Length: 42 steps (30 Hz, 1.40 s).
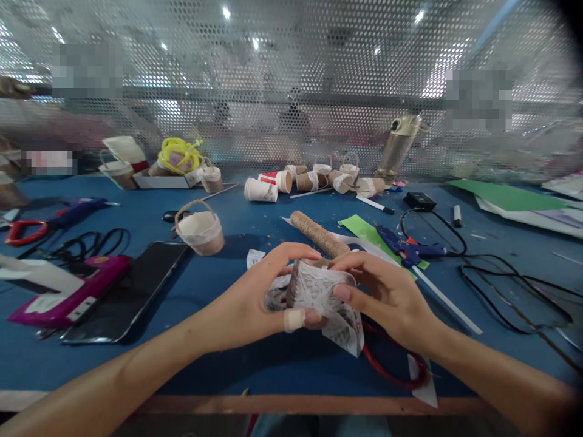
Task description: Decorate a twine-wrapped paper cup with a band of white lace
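Note:
Between my two hands is a small twine-wrapped cup with white lace (319,286) around it, lying tilted. My left hand (257,297), with a plaster on its thumb, grips the brown side of the cup. My right hand (387,297) presses the lace against the cup with thumb and fingers. A loose lace end (348,334) hangs below. Red-handled scissors (396,373) lie partly under my right hand. Just beyond my hands rests a roll of brown twine (319,233). A finished-looking cup basket with a handle (200,230) stands to the left.
On the right lie a blue glue gun (410,243) with a glue stick and a black cable (514,267). A phone (130,294) and a purple device (77,294) are at left. Several cups (262,189), a water bottle (398,149) and a mesh panel (291,79) stand behind.

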Available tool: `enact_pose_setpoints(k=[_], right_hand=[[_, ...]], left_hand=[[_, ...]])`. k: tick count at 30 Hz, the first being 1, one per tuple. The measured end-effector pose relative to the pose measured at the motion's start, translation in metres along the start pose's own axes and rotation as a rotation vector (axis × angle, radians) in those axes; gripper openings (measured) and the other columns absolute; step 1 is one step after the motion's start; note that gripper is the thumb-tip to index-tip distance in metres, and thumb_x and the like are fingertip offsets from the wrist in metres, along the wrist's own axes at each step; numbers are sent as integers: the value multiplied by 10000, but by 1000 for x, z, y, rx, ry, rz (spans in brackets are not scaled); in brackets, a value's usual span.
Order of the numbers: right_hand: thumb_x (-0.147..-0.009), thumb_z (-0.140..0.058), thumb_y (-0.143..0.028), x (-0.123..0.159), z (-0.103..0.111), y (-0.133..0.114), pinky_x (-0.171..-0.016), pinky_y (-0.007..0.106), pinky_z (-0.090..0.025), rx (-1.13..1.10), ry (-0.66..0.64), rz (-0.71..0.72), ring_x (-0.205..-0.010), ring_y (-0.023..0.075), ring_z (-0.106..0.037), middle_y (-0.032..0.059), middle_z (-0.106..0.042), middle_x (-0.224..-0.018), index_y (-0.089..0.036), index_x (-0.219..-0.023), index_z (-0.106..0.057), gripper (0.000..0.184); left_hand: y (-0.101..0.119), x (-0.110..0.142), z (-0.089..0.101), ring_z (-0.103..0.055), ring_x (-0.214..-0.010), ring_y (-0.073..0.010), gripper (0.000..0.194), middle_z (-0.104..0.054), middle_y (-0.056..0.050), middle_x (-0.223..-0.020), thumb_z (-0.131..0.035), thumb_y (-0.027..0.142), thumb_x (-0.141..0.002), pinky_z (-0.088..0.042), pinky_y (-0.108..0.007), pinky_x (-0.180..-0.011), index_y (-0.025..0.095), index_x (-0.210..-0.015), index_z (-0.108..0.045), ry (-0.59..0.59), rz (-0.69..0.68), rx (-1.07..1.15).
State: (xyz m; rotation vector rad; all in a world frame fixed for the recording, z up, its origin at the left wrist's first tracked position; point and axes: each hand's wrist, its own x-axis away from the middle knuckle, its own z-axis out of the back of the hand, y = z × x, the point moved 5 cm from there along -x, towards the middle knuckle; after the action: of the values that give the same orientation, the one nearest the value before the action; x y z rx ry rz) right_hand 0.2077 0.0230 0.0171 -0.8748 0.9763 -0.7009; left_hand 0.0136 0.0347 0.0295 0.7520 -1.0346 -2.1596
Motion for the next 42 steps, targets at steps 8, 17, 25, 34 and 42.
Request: enact_pose_setpoints(k=[8, 17, 25, 34, 42], right_hand=[[-967, -643, -221, -3, 4, -6, -895, 324, -604, 27, 132, 75, -1071, 188, -692, 37, -726, -1066, -250, -1018, -703, 84], [-938, -630, -97, 3, 4, -28, -936, 370, -544, 337, 208, 308, -1057, 199, -665, 31, -724, -968, -241, -1005, -687, 168], [-974, -630, -204, 6, 3, -13, -552, 188, -575, 209, 206, 77, -605, 86, -690, -30, -715, -876, -275, -1054, -653, 110], [-996, -604, -235, 10, -4, -8, -412, 178, -541, -151, 68, -51, -433, 105, -651, -60, -620, -623, -288, -1072, -624, 95], [-970, -640, -271, 0, 5, -2, -498, 170, -611, -186, 208, -136, -532, 77, -667, -42, -657, -816, -254, -1006, -654, 42]], left_hand=[[1, -3, 0, -639, -1183, -233, 311, -545, -58, -1333, -779, 262, -851, -559, -383, -993, 240, -1047, -538, 67, 33, 133], [3, -2, 8, -576, -1203, -235, 302, -572, -56, -1267, -785, 315, -867, -482, -395, -1014, 239, -983, -517, 185, -92, -213], [2, -3, 10, -583, -1171, -235, 290, -594, -57, -1199, -790, 300, -853, -489, -382, -978, 227, -954, -528, 217, -69, -195], [-1, -2, 9, -597, -1148, -238, 316, -602, -64, -1176, -784, 335, -858, -503, -385, -968, 222, -919, -496, 228, -43, -212], [-11, -4, 10, -582, -1174, -253, 260, -575, -73, -1256, -737, 277, -877, -521, -403, -932, 230, -975, -501, 175, -3, -269]])
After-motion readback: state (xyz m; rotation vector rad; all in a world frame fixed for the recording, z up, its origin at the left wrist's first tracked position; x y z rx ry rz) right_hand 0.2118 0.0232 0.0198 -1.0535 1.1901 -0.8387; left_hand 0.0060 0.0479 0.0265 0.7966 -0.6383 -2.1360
